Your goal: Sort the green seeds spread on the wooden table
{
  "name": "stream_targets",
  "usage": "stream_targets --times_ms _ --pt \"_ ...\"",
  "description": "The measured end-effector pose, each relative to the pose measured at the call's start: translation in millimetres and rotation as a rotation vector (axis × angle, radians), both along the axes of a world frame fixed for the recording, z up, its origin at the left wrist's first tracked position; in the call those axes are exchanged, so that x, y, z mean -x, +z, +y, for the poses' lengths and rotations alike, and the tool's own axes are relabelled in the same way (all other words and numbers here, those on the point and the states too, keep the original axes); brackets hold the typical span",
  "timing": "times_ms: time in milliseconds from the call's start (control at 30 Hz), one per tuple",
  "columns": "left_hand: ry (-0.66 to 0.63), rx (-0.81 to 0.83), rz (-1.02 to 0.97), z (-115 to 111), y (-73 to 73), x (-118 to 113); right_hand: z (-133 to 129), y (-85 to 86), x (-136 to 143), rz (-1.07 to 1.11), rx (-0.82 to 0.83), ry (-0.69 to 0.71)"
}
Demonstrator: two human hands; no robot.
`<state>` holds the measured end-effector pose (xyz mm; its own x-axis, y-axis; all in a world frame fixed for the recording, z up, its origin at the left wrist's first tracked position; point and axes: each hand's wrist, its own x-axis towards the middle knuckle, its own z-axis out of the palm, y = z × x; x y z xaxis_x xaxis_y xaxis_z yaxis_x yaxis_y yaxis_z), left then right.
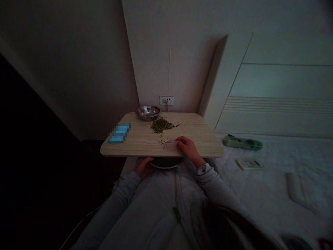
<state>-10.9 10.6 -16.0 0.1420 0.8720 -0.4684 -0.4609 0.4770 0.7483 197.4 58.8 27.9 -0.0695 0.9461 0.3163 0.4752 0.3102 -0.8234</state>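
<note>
1. Holding a thin, see-through sheet point(169, 144) in the pinched fingertips of our right hand point(186, 148), we have that hand low over the near edge of the pale wooden counter point(200, 133).
2. We have our left hand point(144, 168) apart from it, lower and nearer our body, clamped on the side of a dark bowl point(165, 168) with its thumb at the rim; its other fingers are too dim to tell.
3. We see that bowl partly hidden beneath the counter's front edge, between our two hands.
4. We have a pile of small green grains point(161, 125) on the counter beyond both hands, with a few scattered back toward the sheet.
5. We see a shiny metal bowl point(150, 118) farther out from the left hand, behind the pile and to its left.
6. We have a blue pixelated screen point(119, 134) on the counter, beyond the left hand and left of it.
7. To the right of our right hand, we see a green bottle point(242, 142) and a white rectangular object point(250, 164) on the bed point(272, 191).
</note>
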Motion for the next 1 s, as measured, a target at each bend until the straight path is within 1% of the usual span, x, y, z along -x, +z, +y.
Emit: stream_targets --times_ms 100,333,567,833,1000 --pt "0.012 0.003 -0.008 0.6 -1.9 0.7 0.3 -0.4 -0.1 -0.005 0.002 -0.007" --pt "0.033 0.006 0.009 0.8 -0.8 0.5 -0.3 1.6 0.2 -0.001 0.015 -0.002" --pt "0.012 -0.002 -0.011 1.4 -2.6 0.8 0.4 0.6 -1.0 0.012 0.019 -0.002" --pt "0.006 0.009 0.022 -0.2 1.0 0.5 0.0 1.2 -0.9 0.005 0.019 -0.011" --pt "-0.001 -0.021 0.017 0.6 -1.9 1.2 -0.3 1.5 -0.7 0.005 0.018 0.001"
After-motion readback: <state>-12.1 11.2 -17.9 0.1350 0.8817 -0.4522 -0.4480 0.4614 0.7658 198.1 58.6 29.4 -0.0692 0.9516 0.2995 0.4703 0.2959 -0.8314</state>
